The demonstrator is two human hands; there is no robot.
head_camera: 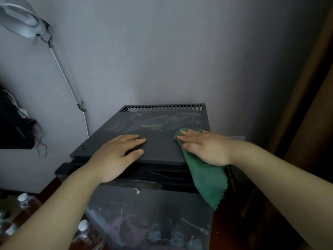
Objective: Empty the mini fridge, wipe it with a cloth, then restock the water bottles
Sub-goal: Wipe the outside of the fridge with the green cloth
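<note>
cloth (pixel 207 179) on mini fridge (pixel 158 152) top, bottles (pixel 84 235) lower left

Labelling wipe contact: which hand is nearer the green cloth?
Right. The right hand presses flat on the green cloth; the left hand rests on the mini fridge top, left of it.

The dark reddish floor (pixel 227 231) carried the fridge (pixel 162 154), set close to the wall (pixel 180 51), with bottles (pixel 83 230) standing just beside its left. On the fridge's flat top lay the left grip (pixel 115 156), palm down, and a green cloth (pixel 207 183) pressed under the right grip (pixel 203 148), its end hanging over the front edge.
</note>
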